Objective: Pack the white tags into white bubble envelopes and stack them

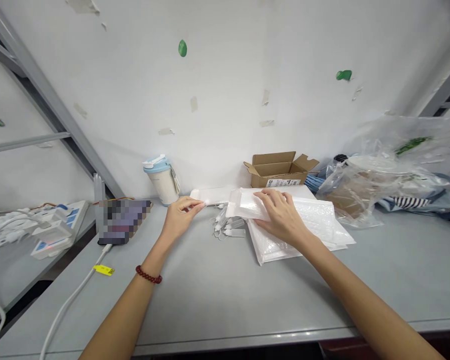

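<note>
My left hand [180, 214] pinches the edge of a white bubble mailer [214, 195] lying flat near the wall. My right hand [281, 214] rests flat, fingers spread, on the top envelope of a stack of white bubble mailers [315, 220]. Between my hands, on the grey table [217, 290], lies a small heap of clear plastic parts with white cords [228, 227].
A light blue and cream cup [162, 179] stands by the wall. An open cardboard box [279, 169] sits behind the mailers, and clear plastic bags [390, 175] are at the right. A phone [122, 220] with a white cable [75, 295] lies left, with power strips [48, 227] beyond.
</note>
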A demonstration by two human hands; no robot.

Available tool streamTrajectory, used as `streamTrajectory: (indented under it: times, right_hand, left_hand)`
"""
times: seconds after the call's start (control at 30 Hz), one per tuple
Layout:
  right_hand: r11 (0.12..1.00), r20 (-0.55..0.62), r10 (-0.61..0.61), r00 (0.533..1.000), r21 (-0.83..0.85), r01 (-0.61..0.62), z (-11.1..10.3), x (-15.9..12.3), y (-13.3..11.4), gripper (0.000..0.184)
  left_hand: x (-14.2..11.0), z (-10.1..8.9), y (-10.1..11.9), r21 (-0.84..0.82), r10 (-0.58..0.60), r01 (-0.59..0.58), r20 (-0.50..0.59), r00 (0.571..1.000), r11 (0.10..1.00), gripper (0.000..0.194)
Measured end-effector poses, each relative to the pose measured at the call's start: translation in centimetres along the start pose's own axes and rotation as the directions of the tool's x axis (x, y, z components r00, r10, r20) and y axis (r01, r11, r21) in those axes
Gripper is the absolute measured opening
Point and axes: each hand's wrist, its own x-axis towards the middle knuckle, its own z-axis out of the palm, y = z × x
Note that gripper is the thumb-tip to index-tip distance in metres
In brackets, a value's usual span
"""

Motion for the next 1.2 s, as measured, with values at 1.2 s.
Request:
streamTrajectory:
  times: [1.2]
  right_hand:
    - [0.978,-0.176,-0.048,0.983,0.193,0.083,0.4,-0.2,-1.0,0.046]
  left_hand:
    - [-2.6,3.5,3.8,-0.240,-0.189,0.197,0.054,0.980,0.951,0.020]
